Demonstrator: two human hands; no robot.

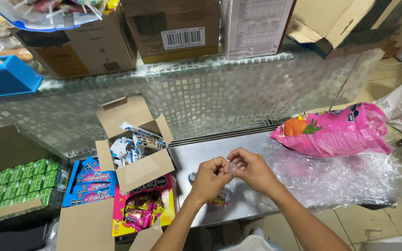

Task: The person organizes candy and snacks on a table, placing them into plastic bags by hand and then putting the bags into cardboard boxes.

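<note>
- Over the middle of the steel counter point(196, 158), your left hand point(210, 179) and right hand point(252, 169) meet fingertip to fingertip, both pinching a small piece of clear wrapper point(231, 166); it is too small to tell more about it.
- Just under your left hand a small wrapped candy point(220, 197) lies on the metal, its foil crinkled and many-coloured.
- The counter is smooth, grey and dully shiny, with a grooved strip along its far edge where it meets the mosaic-patterned glass wall point(219, 93).
- To your right a sheet of clear crumpled plastic film point(331, 176) spreads across the counter and hangs past its near edge; on its far part rests a soft pink bag point(336, 130), puffy and glossy, with an orange fruit picture.
- To your left, an open brown cardboard box point(133, 139) stands with flaps up, holding blue-and-white packets; it sits near the counter's left edge.
- Below it lie a flat blue carton point(87, 186) and a pink-and-yellow box of wrapped sweets point(140, 209), just beside each other.
- Further left, a tray of small green cartons point(19, 181) sits in rows.
- Bare metal shows between your hands and the open box, and between your hands and the far groove.
</note>
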